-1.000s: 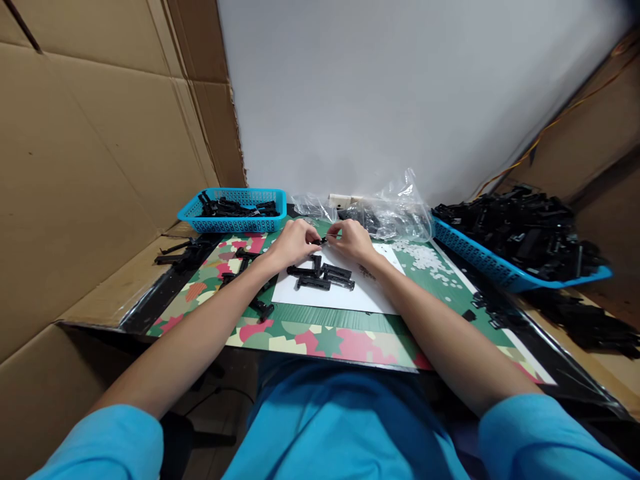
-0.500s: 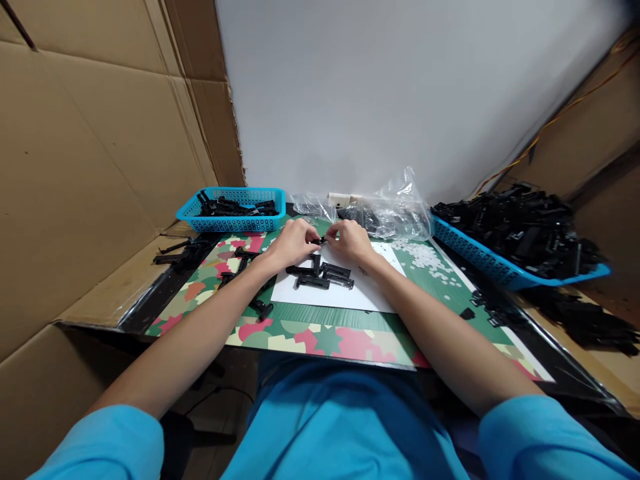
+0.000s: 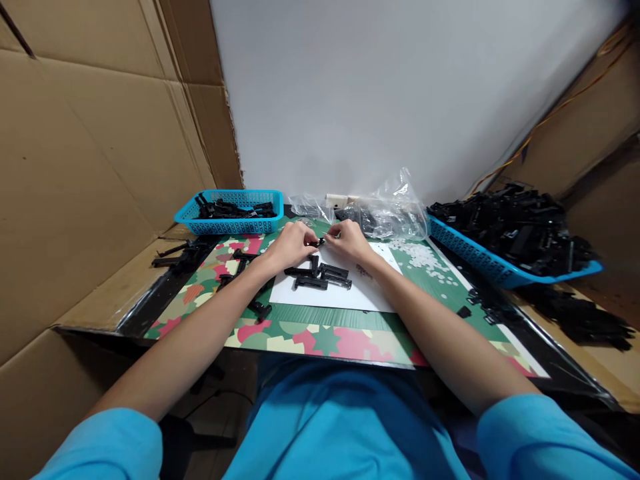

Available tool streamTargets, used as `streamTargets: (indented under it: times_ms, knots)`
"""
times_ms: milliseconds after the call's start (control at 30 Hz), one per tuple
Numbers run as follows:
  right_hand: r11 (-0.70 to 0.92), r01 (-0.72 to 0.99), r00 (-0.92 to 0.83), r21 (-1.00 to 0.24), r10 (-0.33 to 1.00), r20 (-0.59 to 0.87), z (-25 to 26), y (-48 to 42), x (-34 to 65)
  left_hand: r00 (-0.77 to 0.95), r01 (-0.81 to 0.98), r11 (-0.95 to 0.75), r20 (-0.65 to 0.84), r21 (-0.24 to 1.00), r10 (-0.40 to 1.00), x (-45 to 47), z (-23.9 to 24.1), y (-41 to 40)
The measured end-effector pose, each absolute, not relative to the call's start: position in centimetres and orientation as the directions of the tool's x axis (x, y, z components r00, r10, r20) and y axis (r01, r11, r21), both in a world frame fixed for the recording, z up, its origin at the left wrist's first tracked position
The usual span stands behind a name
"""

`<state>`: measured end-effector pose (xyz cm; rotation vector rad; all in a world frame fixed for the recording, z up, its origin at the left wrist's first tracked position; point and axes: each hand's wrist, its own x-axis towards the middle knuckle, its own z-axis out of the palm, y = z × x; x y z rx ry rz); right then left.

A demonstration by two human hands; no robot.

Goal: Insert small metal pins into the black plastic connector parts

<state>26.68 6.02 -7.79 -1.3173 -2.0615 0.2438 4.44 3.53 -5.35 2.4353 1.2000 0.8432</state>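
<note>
Over the far part of a white sheet, my left hand is closed, thumb and fingers pinching a small black plastic part. Just right of it, my right hand is closed too, its fingertips close to that part. Whatever those fingertips hold is too small to make out. Below the hands, several black plastic pieces lie on the sheet. More black assemblies rest on the patterned board, beside and partly behind my left forearm.
A blue basket of black parts stands back left. At right, another blue basket is heaped with black parts. Clear plastic bags lie against the wall. Small whitish discs are scattered right of the sheet, with black pieces nearer the board's edge.
My right fingertips have drawn slightly away from the black part, leaving a small gap. My left hand keeps its hold in nearly the same place. The view has shifted a little.
</note>
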Motion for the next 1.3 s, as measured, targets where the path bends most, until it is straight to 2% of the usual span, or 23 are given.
streamTargets:
  times_ms: [167,400,667,867,1133,1300]
  knots:
    - [0.479,0.704,-0.241,-0.525,0.856,0.458,-7.6,6.5,27.6,0.483,0.626,-0.609,0.371,0.486,0.793,4.4,-5.4,3.6]
    - [0.460,0.600,-0.159,-0.654,0.871,0.465,-7.3,7.2,28.1,0.473,0.645,-0.603,0.375,0.469,0.797,4.2,-5.5,3.7]
    - [0.445,0.291,-0.095,-0.847,0.894,0.438,-7.7,7.1,27.5,0.488,0.629,-0.613,0.371,0.479,0.790,4.0,-5.8,4.0]
    - [0.476,0.292,-0.150,-0.829,0.879,0.452,-8.0,7.2,26.8,0.511,0.615,-0.625,0.361,0.481,0.780,3.9,-5.7,4.0]
    - [0.422,0.259,-0.136,-0.869,0.906,0.400,-8.8,7.7,26.7,0.485,0.600,-0.601,0.358,0.528,0.798,4.0,-5.4,3.7]
    - [0.427,0.237,-0.139,-0.873,0.904,0.404,-9.3,7.9,26.4,0.508,0.630,-0.612,0.342,0.479,0.790,3.7,-5.2,3.7]
